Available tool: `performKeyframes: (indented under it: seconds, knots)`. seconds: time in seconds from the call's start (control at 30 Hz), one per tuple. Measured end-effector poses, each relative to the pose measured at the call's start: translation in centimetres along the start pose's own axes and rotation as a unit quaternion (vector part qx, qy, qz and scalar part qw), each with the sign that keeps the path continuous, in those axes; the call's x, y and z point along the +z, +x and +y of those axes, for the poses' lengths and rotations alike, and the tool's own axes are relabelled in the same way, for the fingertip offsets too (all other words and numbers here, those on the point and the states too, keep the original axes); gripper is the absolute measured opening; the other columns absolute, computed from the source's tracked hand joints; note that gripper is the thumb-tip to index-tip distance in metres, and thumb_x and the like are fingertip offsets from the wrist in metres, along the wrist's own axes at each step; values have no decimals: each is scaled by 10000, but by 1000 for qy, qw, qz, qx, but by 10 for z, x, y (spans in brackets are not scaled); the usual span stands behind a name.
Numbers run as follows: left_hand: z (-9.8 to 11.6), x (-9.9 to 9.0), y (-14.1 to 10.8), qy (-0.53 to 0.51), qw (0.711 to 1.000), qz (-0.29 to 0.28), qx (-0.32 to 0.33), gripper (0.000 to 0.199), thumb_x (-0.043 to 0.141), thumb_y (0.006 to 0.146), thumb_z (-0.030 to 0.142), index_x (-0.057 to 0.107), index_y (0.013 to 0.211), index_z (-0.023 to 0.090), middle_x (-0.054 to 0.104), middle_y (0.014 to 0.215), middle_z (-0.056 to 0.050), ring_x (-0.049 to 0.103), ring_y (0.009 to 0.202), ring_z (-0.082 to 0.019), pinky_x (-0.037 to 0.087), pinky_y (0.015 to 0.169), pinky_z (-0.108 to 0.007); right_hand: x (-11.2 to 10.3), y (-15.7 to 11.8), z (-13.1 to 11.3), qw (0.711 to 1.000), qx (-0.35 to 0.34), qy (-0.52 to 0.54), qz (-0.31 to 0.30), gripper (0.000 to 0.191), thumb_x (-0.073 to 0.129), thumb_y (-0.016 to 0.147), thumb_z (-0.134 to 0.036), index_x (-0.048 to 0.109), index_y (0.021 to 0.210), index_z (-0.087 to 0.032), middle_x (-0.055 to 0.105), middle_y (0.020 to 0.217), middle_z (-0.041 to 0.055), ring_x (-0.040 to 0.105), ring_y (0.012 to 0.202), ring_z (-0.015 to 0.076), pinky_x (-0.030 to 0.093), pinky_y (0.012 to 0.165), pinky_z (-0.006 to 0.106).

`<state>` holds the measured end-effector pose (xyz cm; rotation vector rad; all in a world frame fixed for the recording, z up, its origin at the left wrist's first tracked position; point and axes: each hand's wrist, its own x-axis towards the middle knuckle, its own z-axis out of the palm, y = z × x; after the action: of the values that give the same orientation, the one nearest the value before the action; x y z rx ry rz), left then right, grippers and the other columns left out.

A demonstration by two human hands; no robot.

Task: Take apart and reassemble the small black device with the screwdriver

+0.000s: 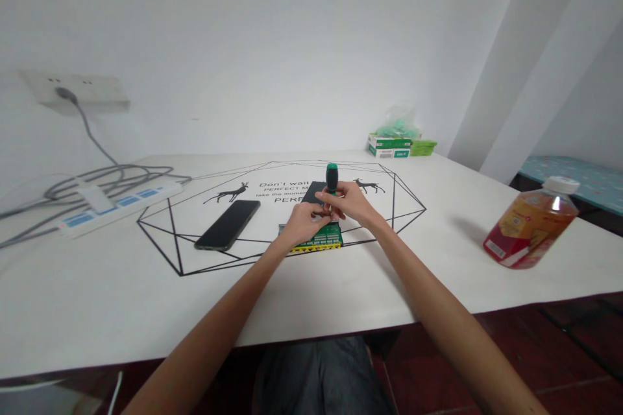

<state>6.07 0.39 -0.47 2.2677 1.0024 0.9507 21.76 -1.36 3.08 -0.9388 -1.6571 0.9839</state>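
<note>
My right hand (354, 201) is closed round a screwdriver (331, 176) with a black and green handle, which stands upright over a green circuit board (318, 237). Yellow parts line the board's near edge. My left hand (305, 222) is pinched close by the screwdriver's lower end, at the board's far side. My fingers hide the screwdriver's tip and whatever the left fingertips grip. Partly covered by the hands, a flat black object (313, 192) lies just behind the board.
A black smartphone (228, 225) lies left of the board. Farther left are a white power strip (121, 207) and coiled grey cables (63, 189). A drink bottle (533, 224) stands at the right. Green and white boxes (389, 146) sit at the back of the white table (335, 301).
</note>
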Motion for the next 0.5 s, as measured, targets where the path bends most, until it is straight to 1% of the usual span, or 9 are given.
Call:
performKeyframes:
  seconds: [0.1,0.3,0.4,0.5]
  knots:
    - [1,0,0,1,1000,9,-11,148,623,785,227,764,817,196,758,834,-29,682,790,-179,499,813,-303,0,1,1,1000,-4,-2,-2,372,682,751,-504,584,748,-145,557,491,-24,476,362,75,344,330,186]
    - [3,0,-1,11,1000,17,-11,141,635,778,231,762,822,187,754,798,-21,677,762,-174,503,791,-289,0,2,3,1000,-1,10,-6,381,671,759,-510,569,719,-145,585,519,-3,487,355,78,347,320,190]
    - [3,0,-1,7,1000,10,-2,151,619,788,230,760,823,188,755,819,-20,680,779,-179,504,793,-287,1,2,3,1000,4,19,-6,375,673,758,-504,555,703,-152,589,532,-2,492,356,78,347,315,189]
    - [2,-1,0,-5,1000,0,9,157,609,794,231,760,821,195,758,846,-18,680,809,-183,501,820,-296,1,2,2,1000,9,19,-8,351,672,763,-485,562,730,-154,580,518,-10,491,352,82,350,312,190]
